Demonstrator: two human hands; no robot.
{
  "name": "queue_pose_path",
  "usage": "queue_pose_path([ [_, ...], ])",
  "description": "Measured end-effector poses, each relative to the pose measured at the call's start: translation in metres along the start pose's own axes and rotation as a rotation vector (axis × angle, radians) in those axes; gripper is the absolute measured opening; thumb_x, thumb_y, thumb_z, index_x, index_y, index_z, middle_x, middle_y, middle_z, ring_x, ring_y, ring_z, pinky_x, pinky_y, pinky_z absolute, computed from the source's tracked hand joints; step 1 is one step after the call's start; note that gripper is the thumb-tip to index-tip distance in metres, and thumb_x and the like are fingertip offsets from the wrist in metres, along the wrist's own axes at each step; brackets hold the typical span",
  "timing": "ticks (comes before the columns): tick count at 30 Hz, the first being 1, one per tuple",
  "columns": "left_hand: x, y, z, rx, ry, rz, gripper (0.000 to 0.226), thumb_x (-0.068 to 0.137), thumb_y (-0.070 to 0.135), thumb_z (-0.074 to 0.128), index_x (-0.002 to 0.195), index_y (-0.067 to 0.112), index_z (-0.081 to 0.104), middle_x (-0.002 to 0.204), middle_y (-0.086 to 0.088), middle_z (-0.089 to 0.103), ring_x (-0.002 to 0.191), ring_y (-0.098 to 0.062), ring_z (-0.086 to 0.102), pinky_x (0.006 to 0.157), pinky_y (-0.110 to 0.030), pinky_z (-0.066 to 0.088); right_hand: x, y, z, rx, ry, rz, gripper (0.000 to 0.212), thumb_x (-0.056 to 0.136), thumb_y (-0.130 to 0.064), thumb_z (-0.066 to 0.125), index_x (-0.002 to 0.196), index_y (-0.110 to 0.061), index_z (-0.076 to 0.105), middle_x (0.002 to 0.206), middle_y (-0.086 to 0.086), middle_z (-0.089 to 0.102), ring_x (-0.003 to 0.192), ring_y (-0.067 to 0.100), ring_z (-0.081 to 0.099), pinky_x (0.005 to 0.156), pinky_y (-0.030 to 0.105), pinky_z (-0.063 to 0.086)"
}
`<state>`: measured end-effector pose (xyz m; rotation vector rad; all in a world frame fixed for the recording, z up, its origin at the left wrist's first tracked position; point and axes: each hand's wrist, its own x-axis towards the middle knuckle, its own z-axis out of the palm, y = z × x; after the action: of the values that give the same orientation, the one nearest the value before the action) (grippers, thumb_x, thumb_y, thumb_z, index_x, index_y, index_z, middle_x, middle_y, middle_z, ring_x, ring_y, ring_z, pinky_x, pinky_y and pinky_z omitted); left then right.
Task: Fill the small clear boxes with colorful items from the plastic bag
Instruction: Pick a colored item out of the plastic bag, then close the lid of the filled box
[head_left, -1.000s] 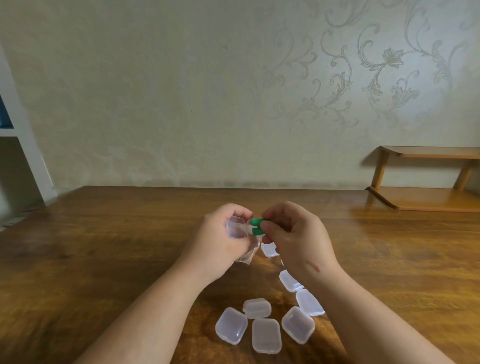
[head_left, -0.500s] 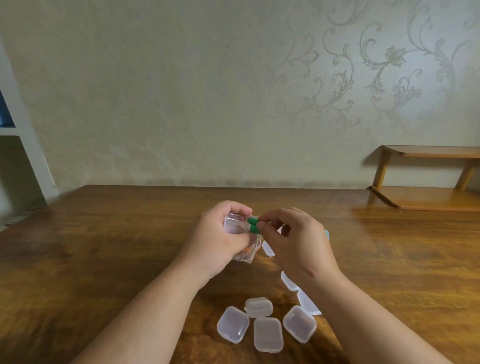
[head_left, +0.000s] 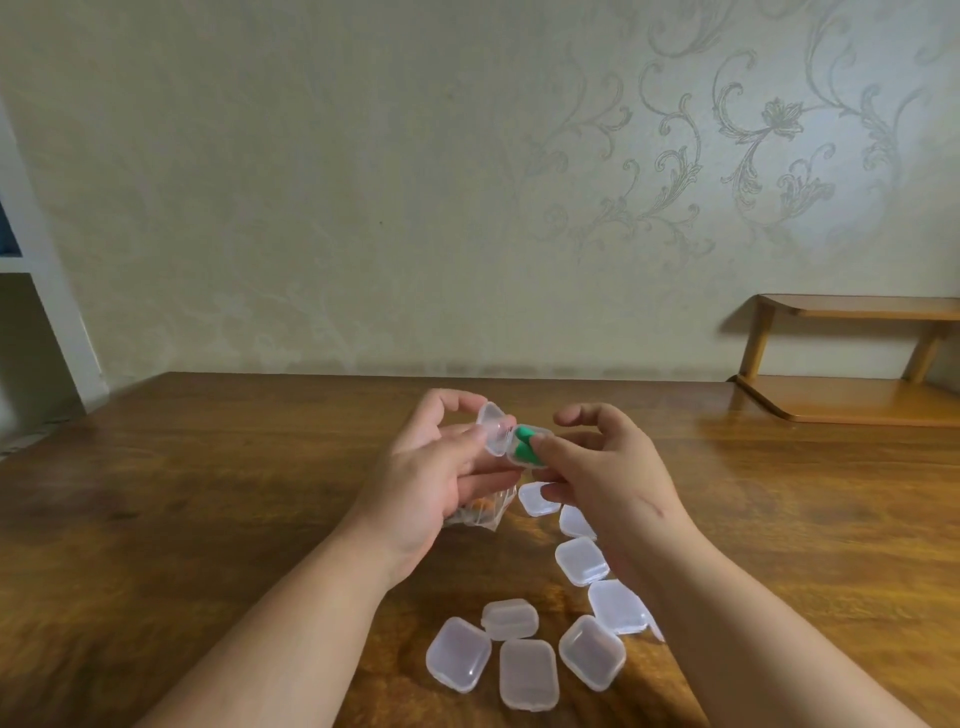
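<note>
My left hand (head_left: 441, 467) holds a small clear box (head_left: 496, 431) with its hinged lid open, above the table. Green items (head_left: 524, 441) lie inside the box's lower half. My right hand (head_left: 608, 467) presses a fingertip onto the green items and steadies the box from the right. The clear plastic bag (head_left: 475, 514), with orange items inside, hangs under my left palm, partly hidden. Several shut clear boxes (head_left: 527, 673) lie on the wooden table (head_left: 208, 493) near me.
A row of small boxes (head_left: 582, 561) runs under my right wrist. A low wooden shelf (head_left: 852, 395) stands at the table's far right against the wall. A white shelving unit (head_left: 47, 291) is at the left.
The box in my left hand has opened. The green items went from my right fingers into it. Both hands rose slightly and the bag dropped below my left palm.
</note>
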<state>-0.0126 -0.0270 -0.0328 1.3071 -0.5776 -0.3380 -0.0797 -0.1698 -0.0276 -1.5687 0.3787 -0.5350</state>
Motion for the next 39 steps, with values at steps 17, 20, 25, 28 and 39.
queue_pose_path([
  [17,0.003,-0.008,-0.003,0.661,0.187,0.201,0.023,0.094,0.018,0.064,0.103,0.039,0.063,0.102,0.019,0.061,0.097,-0.005,0.062,0.07,-0.019,0.055,0.016,0.005,-0.018,-0.43,0.102,-0.106,0.011,0.088,-0.03,0.071,0.099,-0.027,0.071,0.088,-0.011,0.07,0.079,0.008,0.066,0.066,0.025,0.055],
  [20,0.003,-0.008,-0.006,0.705,0.236,0.214,0.022,0.094,0.017,0.064,0.099,0.039,0.063,0.096,0.024,0.056,0.092,-0.004,0.061,0.062,-0.016,0.052,0.031,0.005,-0.039,-0.563,0.234,-0.126,0.003,0.089,-0.031,0.069,0.087,-0.034,0.069,0.087,-0.01,0.069,0.076,0.009,0.063,0.06,0.027,0.05],
  [25,0.006,-0.011,-0.007,0.736,0.243,0.202,0.025,0.095,0.012,0.062,0.095,0.036,0.064,0.097,0.018,0.059,0.078,0.02,0.058,0.051,-0.006,0.049,0.044,0.015,-0.058,-0.789,0.275,-0.03,0.017,0.091,-0.035,0.063,0.106,-0.028,0.067,0.098,-0.004,0.068,0.081,0.013,0.061,0.061,0.029,0.049],
  [28,0.007,-0.011,-0.006,0.765,0.241,0.192,0.027,0.096,0.007,0.058,0.096,0.033,0.065,0.099,0.019,0.056,0.081,0.026,0.052,0.05,-0.003,0.046,0.046,0.02,-0.058,-0.835,0.288,0.005,0.026,0.092,-0.032,0.059,0.117,-0.023,0.064,0.105,0.001,0.068,0.08,0.018,0.063,0.058,0.029,0.05],
  [39,0.015,-0.016,-0.013,0.843,0.32,0.156,0.029,0.093,0.001,0.057,0.097,0.029,0.067,0.103,0.012,0.06,0.09,-0.004,0.058,0.06,-0.02,0.057,0.039,0.012,-0.053,-0.835,0.214,0.083,0.017,0.086,-0.041,0.061,0.087,-0.024,0.063,0.077,-0.002,0.067,0.068,0.016,0.063,0.058,0.03,0.05],
])
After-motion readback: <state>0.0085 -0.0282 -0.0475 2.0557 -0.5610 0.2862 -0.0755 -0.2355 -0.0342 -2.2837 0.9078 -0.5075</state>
